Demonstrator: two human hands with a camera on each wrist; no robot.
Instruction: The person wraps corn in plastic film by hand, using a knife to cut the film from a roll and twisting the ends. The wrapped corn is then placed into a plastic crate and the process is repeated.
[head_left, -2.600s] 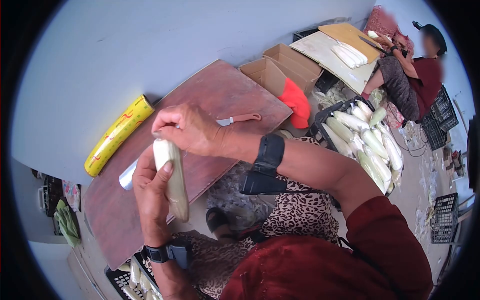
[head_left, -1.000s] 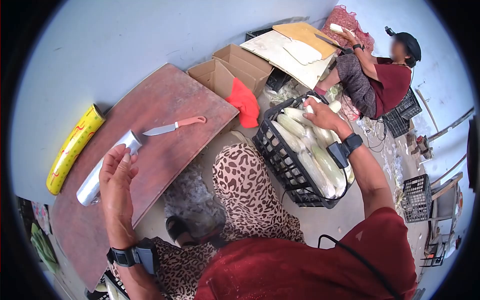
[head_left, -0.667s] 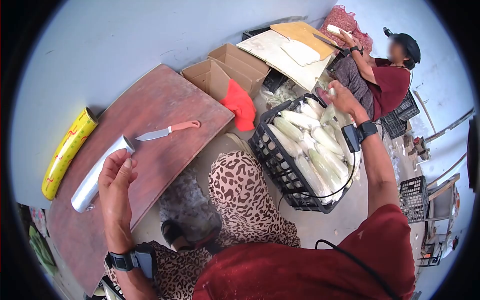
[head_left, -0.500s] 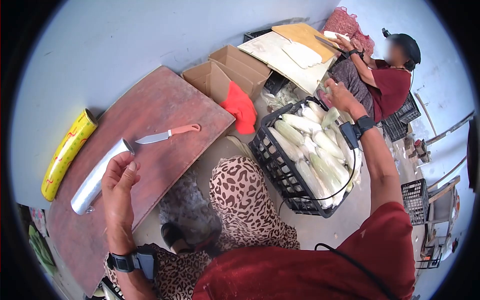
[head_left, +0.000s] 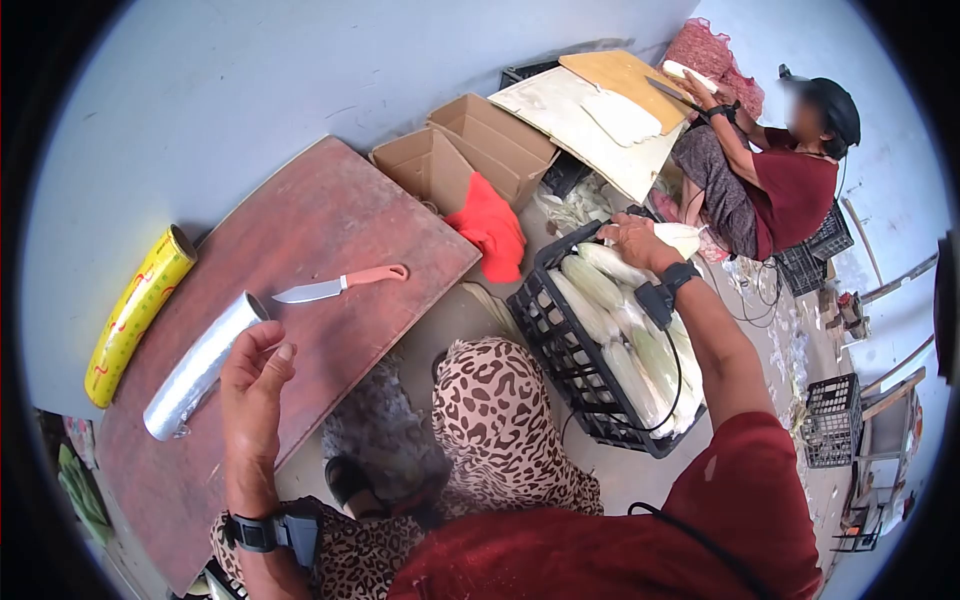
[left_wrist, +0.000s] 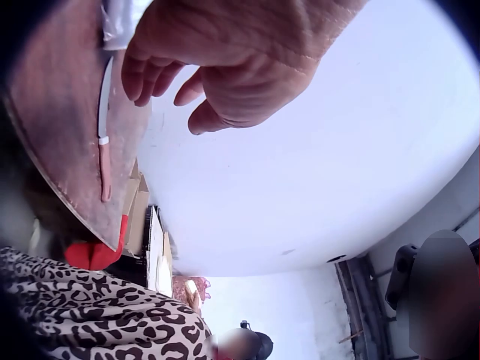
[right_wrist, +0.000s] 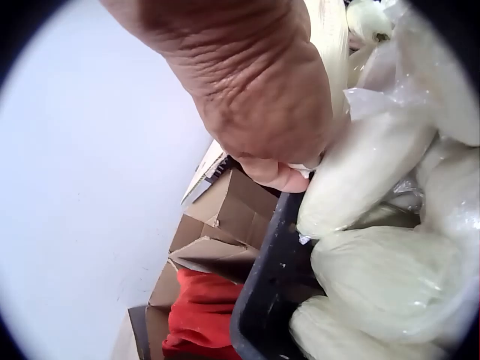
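Note:
My right hand (head_left: 640,243) is over the far corner of a black plastic crate (head_left: 585,405), fingers curled round a pale ear of corn (head_left: 682,238) whose tip sticks out to the right. In the right wrist view the palm hides most of this ear (right_wrist: 331,45). Wrapped ears of corn (head_left: 655,355) in pale husks fill the crate. Over the table, my left hand (head_left: 255,385) hangs with loosely bent fingers and holds nothing. A roll of clear film (head_left: 205,365) lies just beyond it, overlapped by the fingertips in the head view.
On the reddish table (head_left: 330,200) lies a knife (head_left: 345,283) with a pink handle. A yellow printed roll (head_left: 140,315) is by the wall. Cardboard boxes (head_left: 480,150) and a red cloth (head_left: 487,230) are past the table. Another person (head_left: 770,180) sits at the back, holding corn and a knife.
At first both hands held an ear of corn over the table. The right hand went to the crate, reached beyond its far side, then came back over the corner. The left hand stayed by the film roll.

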